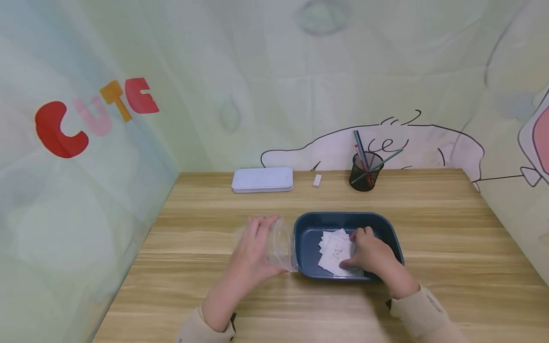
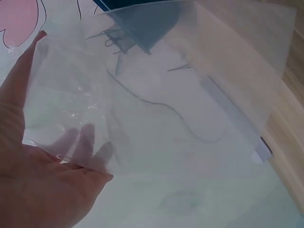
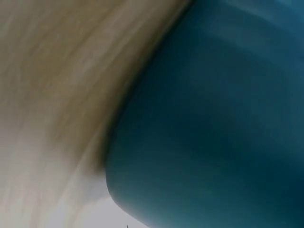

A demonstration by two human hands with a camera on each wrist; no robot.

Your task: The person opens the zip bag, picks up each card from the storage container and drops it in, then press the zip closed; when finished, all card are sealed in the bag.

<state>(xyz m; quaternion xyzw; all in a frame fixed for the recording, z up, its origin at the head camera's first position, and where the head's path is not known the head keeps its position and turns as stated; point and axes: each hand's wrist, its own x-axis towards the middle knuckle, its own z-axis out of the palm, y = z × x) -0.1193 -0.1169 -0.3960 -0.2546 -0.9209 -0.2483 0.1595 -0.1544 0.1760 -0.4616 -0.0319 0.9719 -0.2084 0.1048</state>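
Observation:
In the head view my left hand (image 1: 253, 252) holds a clear plastic bag (image 1: 280, 245) on its side, its mouth turned toward the tray. The left wrist view shows thumb and fingers around the see-through bag (image 2: 156, 109), and no contents are visible in it. A dark blue tray (image 1: 308, 247) stands just right of the bag. Inside lies a fanned stack of white paper cards (image 1: 332, 257), the top one with a small printed mark. My right hand (image 1: 373, 255) reaches into the tray and grips the cards' right side between thumb and fingers. The right wrist view shows only the tray's outer wall (image 3: 204, 128).
Behind the tray, along the back of the wooden table (image 1: 188, 209), are a white flat case (image 1: 262, 180), a small white eraser (image 1: 317, 180) and a black mesh pen cup (image 1: 362, 178) with several pens and pencils. A printed cloth backdrop (image 1: 257, 95) hangs behind.

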